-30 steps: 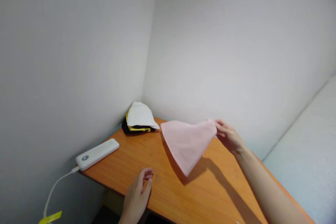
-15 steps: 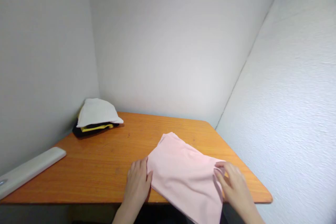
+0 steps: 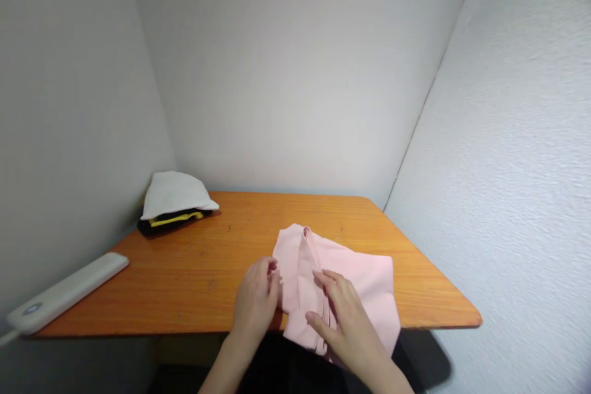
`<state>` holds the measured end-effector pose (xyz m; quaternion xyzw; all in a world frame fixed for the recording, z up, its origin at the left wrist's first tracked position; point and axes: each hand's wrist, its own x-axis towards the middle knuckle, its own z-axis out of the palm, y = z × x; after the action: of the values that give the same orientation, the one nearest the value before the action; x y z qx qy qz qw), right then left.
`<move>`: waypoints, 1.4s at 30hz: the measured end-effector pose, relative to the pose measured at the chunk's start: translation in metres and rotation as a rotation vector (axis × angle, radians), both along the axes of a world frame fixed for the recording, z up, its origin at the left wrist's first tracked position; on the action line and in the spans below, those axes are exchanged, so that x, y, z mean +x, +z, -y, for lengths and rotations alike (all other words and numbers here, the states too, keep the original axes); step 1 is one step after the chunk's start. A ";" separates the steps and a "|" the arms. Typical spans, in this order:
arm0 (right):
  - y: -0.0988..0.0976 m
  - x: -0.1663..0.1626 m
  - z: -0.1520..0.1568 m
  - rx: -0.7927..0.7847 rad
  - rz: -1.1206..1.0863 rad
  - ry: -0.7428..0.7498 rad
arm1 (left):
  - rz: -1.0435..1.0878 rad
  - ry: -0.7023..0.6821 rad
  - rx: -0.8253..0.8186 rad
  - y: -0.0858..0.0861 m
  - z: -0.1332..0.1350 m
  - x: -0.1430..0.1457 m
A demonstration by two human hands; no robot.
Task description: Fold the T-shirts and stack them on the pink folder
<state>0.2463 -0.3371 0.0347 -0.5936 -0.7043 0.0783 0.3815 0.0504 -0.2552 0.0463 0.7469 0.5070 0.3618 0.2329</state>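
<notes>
pink cloth point(image 3: 355, 271) at the worktop's point(image 3: 184, 274) near edge: our left hand point(image 3: 256, 303) grips its left fold, our right hand point(image 3: 345, 321) lies flat on top.

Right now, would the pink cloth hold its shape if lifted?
Probably not: the pink cloth has a soft ridge and droops over the table edge, so it looks floppy and light. Pushed, it would likely bunch rather than slide.

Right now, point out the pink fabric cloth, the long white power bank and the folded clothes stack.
Pink fabric cloth point(image 3: 369, 277): head view, on its flat, unfolded side.
Long white power bank point(image 3: 69, 292): head view, middle of its top face.
Folded clothes stack point(image 3: 175, 194): head view, on the white top piece.
</notes>
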 end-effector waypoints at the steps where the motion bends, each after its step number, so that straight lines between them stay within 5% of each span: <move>1: -0.001 -0.001 0.001 0.005 0.026 -0.004 | -0.113 0.096 0.036 -0.004 -0.014 -0.001; 3: -0.001 -0.005 0.004 0.035 0.071 -0.016 | -0.280 0.163 0.013 -0.011 -0.036 0.000; 6: 0.004 -0.014 0.008 0.091 0.125 -0.042 | -0.308 0.079 -0.075 -0.015 -0.047 0.013; 11: 0.021 -0.023 0.004 0.110 0.138 -0.150 | -0.028 -0.166 0.035 -0.017 -0.016 0.039; 16: 0.016 -0.021 -0.010 0.009 0.045 -0.268 | 0.335 -0.370 -0.073 -0.028 0.018 0.046; 23: -0.016 -0.016 -0.010 -0.053 -0.245 -0.132 | 0.615 -0.330 -0.398 -0.043 0.036 0.042; 26: -0.016 -0.016 0.006 -0.040 -0.408 -0.078 | 0.585 -0.307 -0.385 -0.037 0.047 0.041; 31: 0.001 -0.012 0.044 -0.091 -0.547 0.016 | 0.569 -0.468 -0.369 -0.023 0.068 0.037; 35: 0.020 0.006 0.076 0.000 -0.478 -0.103 | 0.551 -0.518 -0.327 -0.015 0.078 0.021; 42: 0.031 0.067 0.136 0.262 -0.098 -0.478 | 0.352 -0.304 -0.161 0.003 0.085 -0.027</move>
<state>0.3137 -0.4729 0.0660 -0.6840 -0.5290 -0.0770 0.4964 0.0235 -0.3401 0.0493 0.7190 0.3676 0.4054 0.4284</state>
